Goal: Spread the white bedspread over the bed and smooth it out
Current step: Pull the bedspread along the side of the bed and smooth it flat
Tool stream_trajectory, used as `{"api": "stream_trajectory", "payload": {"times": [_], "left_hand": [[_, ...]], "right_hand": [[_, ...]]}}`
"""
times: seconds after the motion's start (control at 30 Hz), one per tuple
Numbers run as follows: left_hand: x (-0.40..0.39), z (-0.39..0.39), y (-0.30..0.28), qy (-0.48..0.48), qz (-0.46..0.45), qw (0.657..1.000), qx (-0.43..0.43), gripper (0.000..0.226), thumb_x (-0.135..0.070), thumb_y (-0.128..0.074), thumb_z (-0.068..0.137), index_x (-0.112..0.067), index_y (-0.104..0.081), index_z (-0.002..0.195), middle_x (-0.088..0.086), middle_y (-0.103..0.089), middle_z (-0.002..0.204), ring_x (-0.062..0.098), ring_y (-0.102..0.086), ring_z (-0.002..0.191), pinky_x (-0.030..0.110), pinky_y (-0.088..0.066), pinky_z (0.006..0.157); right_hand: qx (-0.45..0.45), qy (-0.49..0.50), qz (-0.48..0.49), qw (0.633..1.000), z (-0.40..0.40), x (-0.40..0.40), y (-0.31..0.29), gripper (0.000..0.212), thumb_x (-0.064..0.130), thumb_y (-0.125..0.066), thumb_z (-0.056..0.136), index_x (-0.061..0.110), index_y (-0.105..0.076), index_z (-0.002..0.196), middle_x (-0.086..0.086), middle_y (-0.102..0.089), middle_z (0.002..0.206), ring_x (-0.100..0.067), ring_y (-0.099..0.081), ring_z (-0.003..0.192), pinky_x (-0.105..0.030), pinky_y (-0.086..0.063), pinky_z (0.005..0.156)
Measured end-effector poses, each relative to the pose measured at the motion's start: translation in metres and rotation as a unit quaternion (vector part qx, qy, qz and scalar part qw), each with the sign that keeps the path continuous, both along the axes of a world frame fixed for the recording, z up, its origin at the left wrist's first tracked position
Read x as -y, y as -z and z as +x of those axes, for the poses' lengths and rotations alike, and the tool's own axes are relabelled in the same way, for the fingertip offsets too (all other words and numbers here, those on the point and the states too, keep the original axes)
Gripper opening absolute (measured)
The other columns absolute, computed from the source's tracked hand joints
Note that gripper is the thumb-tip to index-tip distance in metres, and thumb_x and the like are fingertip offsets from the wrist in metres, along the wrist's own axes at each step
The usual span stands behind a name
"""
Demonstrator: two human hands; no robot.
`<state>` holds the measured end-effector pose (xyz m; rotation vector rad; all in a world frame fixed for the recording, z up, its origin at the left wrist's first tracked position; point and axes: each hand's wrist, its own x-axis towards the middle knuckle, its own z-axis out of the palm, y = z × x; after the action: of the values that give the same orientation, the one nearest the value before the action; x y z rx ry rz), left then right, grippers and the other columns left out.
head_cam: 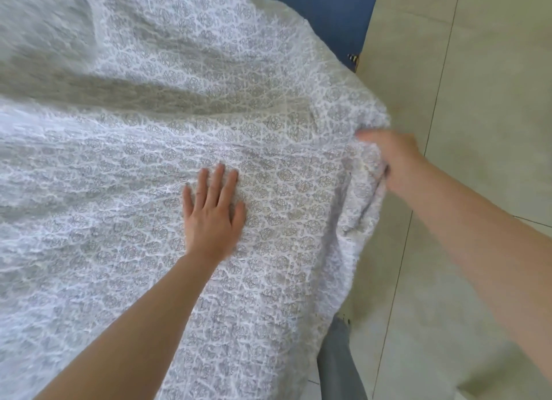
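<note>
Left hand (213,217) flat, fingers straight, pressing white bedspread (125,166) at centre; right hand (394,160) at 3 o'clock gripping bunched edge; bedspread draped over bed, blue mattress (328,14) exposed at 1 o'clock

Left hand (213,217) flat on bedspread (119,160); right hand (391,157) apparently gripping its right edge.

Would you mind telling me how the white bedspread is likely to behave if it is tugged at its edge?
The bedspread is probably floppy: it bunches where the right hand grips its edge and folds further up. Its textured weave likely resists sliding under the flat left hand. It seems fairly light, since its edge drapes loosely.
</note>
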<state>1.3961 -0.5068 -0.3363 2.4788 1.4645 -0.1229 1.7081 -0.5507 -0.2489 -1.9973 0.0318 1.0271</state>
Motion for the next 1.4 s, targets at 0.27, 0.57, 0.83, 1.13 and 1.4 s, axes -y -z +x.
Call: {"api": "stream_trajectory", "payload": {"times": [0.27, 0.57, 0.83, 1.13, 1.4], "left_hand": [[-0.001, 0.018, -0.016, -0.049, -0.026, 0.998, 0.005, 0.060, -0.037, -0.039, 0.099, -0.026, -0.021, 0.155, -0.003, -0.010, 0.166, 0.024, 0.001, 0.153, 0.054, 0.001, 0.122], [-0.014, 0.133, -0.097, -0.094, 0.055, 0.942, 0.317, 0.028, -0.009, -0.053, 0.091, -0.006, -0.055, 0.119, 0.002, -0.053, 0.109, 0.022, -0.053, 0.104, 0.030, -0.044, 0.091], [-0.044, 0.199, -0.138, -0.384, -0.269, 0.819, 0.332, 0.080, -0.059, -0.072, 0.077, -0.014, -0.048, 0.138, 0.000, -0.061, 0.122, 0.019, -0.060, 0.110, 0.035, -0.051, 0.085], [-0.020, 0.143, -0.102, -0.474, -0.090, 0.801, 0.354, 0.010, -0.019, -0.060, 0.093, -0.015, -0.060, 0.102, 0.004, -0.066, 0.094, 0.023, -0.066, 0.084, 0.040, -0.058, 0.073], [-0.015, 0.144, -0.112, -0.429, -0.061, 0.822, 0.369, 0.010, -0.021, -0.056, 0.099, -0.012, -0.054, 0.105, -0.007, -0.058, 0.084, 0.002, -0.054, 0.068, 0.011, -0.041, 0.050]], "right_hand": [[-0.061, 0.019, -0.009, 0.998, 0.028, 0.000, 0.000, 0.062, 0.025, -0.083, 0.066, 0.010, -0.058, 0.121, -0.008, -0.067, 0.112, -0.024, -0.068, 0.086, -0.042, -0.057, 0.080], [-0.177, -0.051, 0.063, 0.981, 0.052, -0.017, -0.025, 0.039, 0.040, -0.040, 0.098, 0.014, -0.068, 0.090, -0.012, -0.069, 0.109, -0.026, -0.067, 0.088, -0.039, -0.051, 0.086], [-0.018, -0.537, 0.064, 0.841, 0.010, 0.002, -0.044, 0.018, 0.018, -0.061, 0.087, 0.016, -0.056, 0.070, 0.002, -0.054, 0.068, -0.009, -0.053, 0.062, -0.027, -0.040, 0.064], [0.025, -0.496, 0.038, 0.867, 0.027, -0.001, -0.033, 0.051, 0.060, -0.074, 0.073, 0.021, -0.064, 0.103, 0.003, -0.065, 0.091, -0.015, -0.063, 0.078, -0.030, -0.048, 0.068], [0.159, -0.178, 0.111, 0.965, 0.059, -0.012, -0.020, 0.035, 0.020, -0.058, 0.095, 0.016, -0.049, 0.062, 0.004, -0.042, 0.058, -0.005, -0.039, 0.052, -0.024, -0.030, 0.050]]}}
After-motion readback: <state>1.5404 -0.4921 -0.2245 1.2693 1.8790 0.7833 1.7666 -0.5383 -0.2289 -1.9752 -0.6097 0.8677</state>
